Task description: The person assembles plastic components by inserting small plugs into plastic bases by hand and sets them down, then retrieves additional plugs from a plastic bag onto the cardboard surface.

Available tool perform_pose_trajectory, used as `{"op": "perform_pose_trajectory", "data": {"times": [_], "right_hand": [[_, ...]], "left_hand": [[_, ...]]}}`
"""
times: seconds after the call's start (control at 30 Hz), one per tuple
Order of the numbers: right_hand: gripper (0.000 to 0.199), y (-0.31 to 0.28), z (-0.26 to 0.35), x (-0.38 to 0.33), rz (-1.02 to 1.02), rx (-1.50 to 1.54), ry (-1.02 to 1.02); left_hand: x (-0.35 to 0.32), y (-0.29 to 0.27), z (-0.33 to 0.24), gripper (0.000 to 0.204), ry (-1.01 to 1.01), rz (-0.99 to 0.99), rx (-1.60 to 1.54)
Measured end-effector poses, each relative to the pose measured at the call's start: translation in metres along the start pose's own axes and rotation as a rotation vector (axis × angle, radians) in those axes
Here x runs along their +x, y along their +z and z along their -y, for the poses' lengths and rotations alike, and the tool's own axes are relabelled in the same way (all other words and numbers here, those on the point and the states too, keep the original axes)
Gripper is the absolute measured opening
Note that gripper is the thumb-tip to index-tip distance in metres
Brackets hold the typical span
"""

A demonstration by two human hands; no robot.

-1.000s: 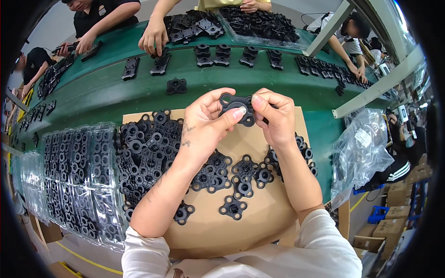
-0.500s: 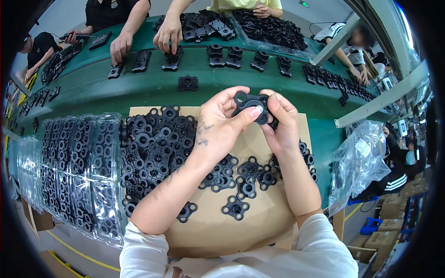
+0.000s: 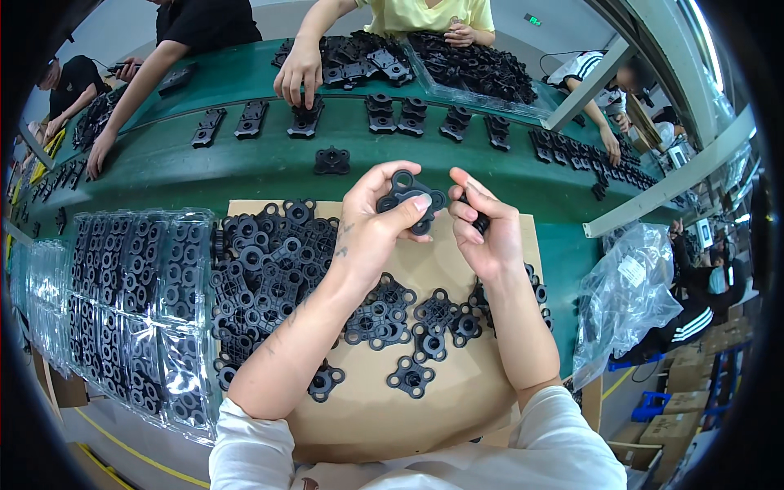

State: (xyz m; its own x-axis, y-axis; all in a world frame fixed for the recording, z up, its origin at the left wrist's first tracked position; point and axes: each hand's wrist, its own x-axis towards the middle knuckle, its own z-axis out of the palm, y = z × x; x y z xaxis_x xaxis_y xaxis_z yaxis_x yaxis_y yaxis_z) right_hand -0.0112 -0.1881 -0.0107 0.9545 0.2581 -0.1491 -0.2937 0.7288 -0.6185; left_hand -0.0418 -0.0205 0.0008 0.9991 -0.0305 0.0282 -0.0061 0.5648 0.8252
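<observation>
"From out here on the feed, what do I have in the hands?"

"I see the left hand (image 3: 369,219) gripping a black ringed part (image 3: 407,193), its thumb laid across the face. The right hand (image 3: 496,243) is just beside it, apart from that part, with its fingers curled around some small dark pieces (image 3: 482,222). I can't tell how many."

"And below the hands?"

"I have a brown cardboard sheet (image 3: 367,420) under both forearms. A heap of black parts (image 3: 278,261) covers it to the left of the left hand, and a single loose part (image 3: 411,377) lies nearer the wearer than either hand."

"Further out?"

"Well left of the hands I get clear plastic trays (image 3: 159,325) filled with black pieces; well right, a crumpled clear bag (image 3: 625,298). Beyond the hands, on the green bench (image 3: 269,180), sits one black block (image 3: 332,161), and past it a co-worker's hand (image 3: 300,75) touches another part."
</observation>
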Motion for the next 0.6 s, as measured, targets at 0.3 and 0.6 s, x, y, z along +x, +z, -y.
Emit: {"op": "perform_pose_trajectory", "data": {"times": [0.3,0.6], "right_hand": [[0.031,-0.002,0.006,0.0,0.079,0.051,0.07],[0.035,-0.007,0.001,0.004,0.265,0.081,0.115]], "left_hand": [[-0.001,-0.002,-0.001,0.042,0.002,0.129,0.083],[-0.001,-0.002,-0.002,0.043,0.026,0.153,0.085]]}}
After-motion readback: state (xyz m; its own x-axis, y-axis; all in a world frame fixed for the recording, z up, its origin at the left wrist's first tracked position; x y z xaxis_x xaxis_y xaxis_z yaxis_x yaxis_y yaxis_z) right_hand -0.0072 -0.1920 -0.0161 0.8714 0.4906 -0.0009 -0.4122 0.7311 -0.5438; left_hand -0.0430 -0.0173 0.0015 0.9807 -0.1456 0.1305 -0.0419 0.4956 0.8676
